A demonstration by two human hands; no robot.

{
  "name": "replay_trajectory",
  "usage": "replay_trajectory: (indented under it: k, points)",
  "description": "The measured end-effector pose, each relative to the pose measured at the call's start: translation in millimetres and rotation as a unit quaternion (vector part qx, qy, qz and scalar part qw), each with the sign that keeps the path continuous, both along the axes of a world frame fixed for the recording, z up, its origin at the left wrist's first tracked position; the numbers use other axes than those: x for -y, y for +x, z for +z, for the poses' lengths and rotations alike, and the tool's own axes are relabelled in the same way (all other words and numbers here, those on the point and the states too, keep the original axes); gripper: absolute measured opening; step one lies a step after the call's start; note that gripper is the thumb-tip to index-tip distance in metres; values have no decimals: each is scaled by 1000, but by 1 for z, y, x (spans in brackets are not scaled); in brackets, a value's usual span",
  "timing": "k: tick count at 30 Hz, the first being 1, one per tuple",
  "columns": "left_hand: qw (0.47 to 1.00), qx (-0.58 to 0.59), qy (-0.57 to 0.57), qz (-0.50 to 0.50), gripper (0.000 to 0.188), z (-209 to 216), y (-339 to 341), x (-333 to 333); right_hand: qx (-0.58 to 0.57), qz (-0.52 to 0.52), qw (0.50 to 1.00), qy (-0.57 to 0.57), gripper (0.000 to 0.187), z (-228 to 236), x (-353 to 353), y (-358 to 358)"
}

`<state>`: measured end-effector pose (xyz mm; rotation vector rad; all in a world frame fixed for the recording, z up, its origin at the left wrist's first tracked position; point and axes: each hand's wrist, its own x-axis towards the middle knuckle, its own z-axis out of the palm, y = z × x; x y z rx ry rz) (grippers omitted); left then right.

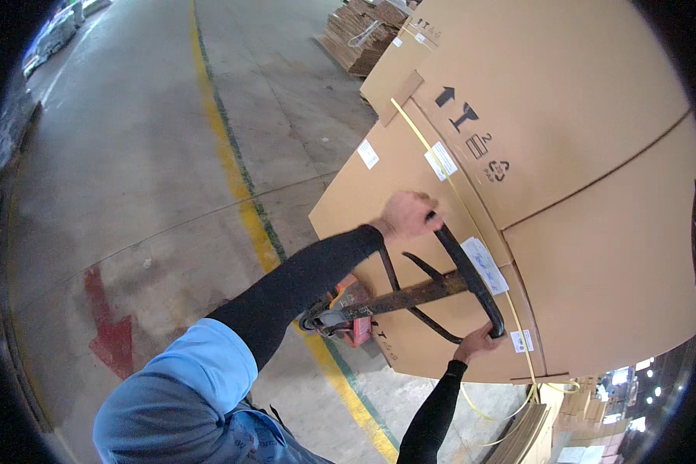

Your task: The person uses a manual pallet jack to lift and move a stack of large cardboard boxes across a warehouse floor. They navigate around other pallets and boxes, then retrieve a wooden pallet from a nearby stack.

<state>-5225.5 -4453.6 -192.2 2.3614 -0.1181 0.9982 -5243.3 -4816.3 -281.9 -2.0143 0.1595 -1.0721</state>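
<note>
My left hand is closed round the upper corner of a black loop-shaped pallet jack handle. At the loop's lower right corner, my right hand grips the same handle. A curved lever sits inside the loop, and a worn shaft runs from it down to the pallet jack's red-orange base and wheel. Right behind the handle stands a very large cardboard box with printed handling symbols, white labels and a yellow strap. The jack's forks are hidden.
A yellow and green floor line passes left of the jack. The concrete floor carries a red painted arrow. Flattened cardboard stacks stand beyond the box, and more cardboard is at the lower right. Wrapped goods line the far left.
</note>
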Motion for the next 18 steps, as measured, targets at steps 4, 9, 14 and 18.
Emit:
replay_trajectory:
  k: [4,9,14,18]
  points:
    - [991,-44,-66,-109,46,10,-14,-12,-36,-62,997,18,33,6,-7,0]
    - [980,-84,-80,-163,48,23,-25,-27,-91,-140,986,-8,38,23,-22,5]
    - [973,-61,-98,-202,48,9,0,-39,-95,-173,980,14,33,20,-25,-2]
    - [968,-45,-108,-223,49,-1,27,-46,-72,-180,979,-56,35,13,-23,-14]
